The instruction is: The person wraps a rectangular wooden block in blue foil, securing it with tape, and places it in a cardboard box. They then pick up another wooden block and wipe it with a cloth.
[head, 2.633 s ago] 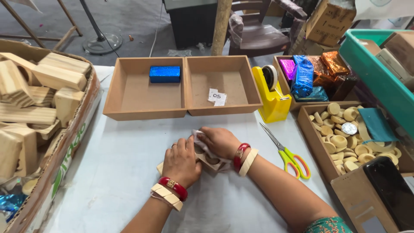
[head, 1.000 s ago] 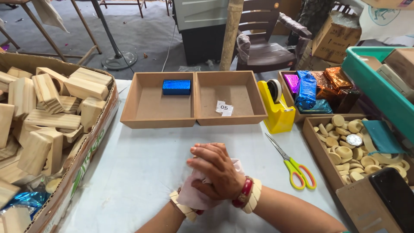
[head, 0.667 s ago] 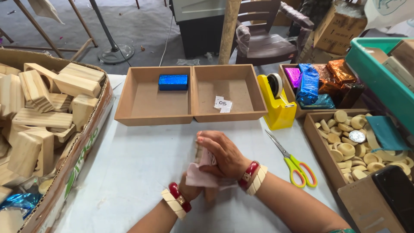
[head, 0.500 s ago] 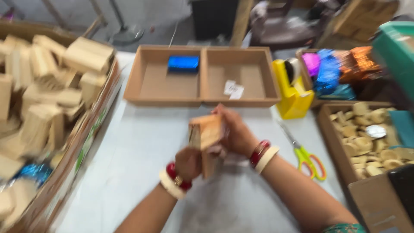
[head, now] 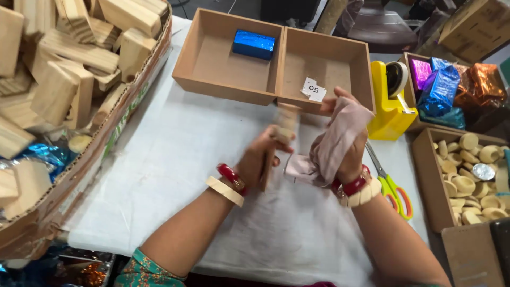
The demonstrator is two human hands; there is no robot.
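Note:
My left hand (head: 260,159) grips a pale wooden block (head: 284,127), held upright and blurred by motion, above the white table cover (head: 175,154). My right hand (head: 345,143) is closed on a crumpled pinkish-beige cloth (head: 332,141) that drapes over its back and hangs toward the block. Both hands are close together at the table's middle, just in front of the twin brown trays (head: 276,90). A blue foil-wrapped block (head: 254,44) lies in the left tray; a small white paper tag (head: 313,89) lies in the right tray.
A cardboard box of several wooden blocks (head: 64,69) lines the left edge. A yellow tape dispenser (head: 390,101) stands right of the trays, scissors (head: 390,186) lie beside my right wrist. Shiny foil sheets (head: 451,85) and a box of round wooden pieces (head: 473,175) sit at the right.
Both hands lifted off the table with the wooden block. The block now stands upright in my left hand, and the cloth has come up over my right hand.

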